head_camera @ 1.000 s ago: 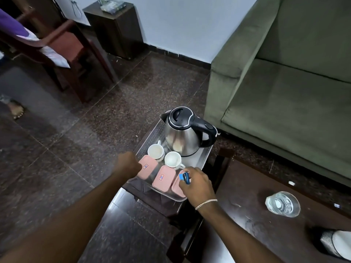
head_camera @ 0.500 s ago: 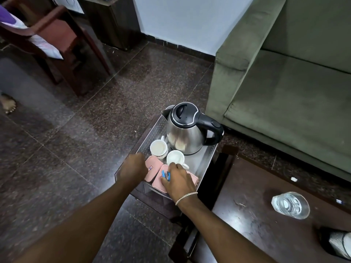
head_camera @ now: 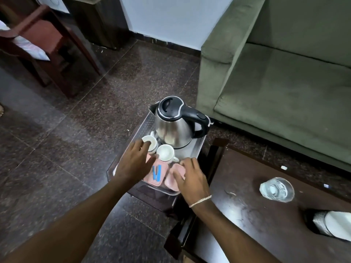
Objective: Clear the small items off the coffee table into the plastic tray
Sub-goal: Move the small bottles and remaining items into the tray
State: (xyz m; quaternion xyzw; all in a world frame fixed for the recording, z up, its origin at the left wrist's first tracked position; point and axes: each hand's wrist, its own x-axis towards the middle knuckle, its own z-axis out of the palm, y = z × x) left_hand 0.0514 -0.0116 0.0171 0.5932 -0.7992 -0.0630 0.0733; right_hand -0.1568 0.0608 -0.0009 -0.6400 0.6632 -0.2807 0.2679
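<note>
In the plastic tray [head_camera: 197, 149], on the low stand left of the coffee table [head_camera: 266, 215], a blue clip [head_camera: 157, 173] lies on the middle one of the pink boxes [head_camera: 160, 173], its long axis running away from the person, toward the kettle [head_camera: 174, 122]. The left hand [head_camera: 133, 164] hovers just left of the clip with fingers spread and holding nothing; its fingertips reach the rim of a white cup [head_camera: 150, 142]. The right hand [head_camera: 191, 176] rests loose and empty over the rightmost pink box, just right of the clip. Two small things sit out on the coffee table, well apart from both hands and off to the right: a drinking glass [head_camera: 276, 189] and, at the frame's edge, a dark, silver and white object [head_camera: 330, 223] I cannot identify. The right hand is the nearer one, so the next pick most likely falls to it, reaching right and slightly back toward the body. The glass looks upright with its mouth up; whether it holds water cannot be told.
</note>
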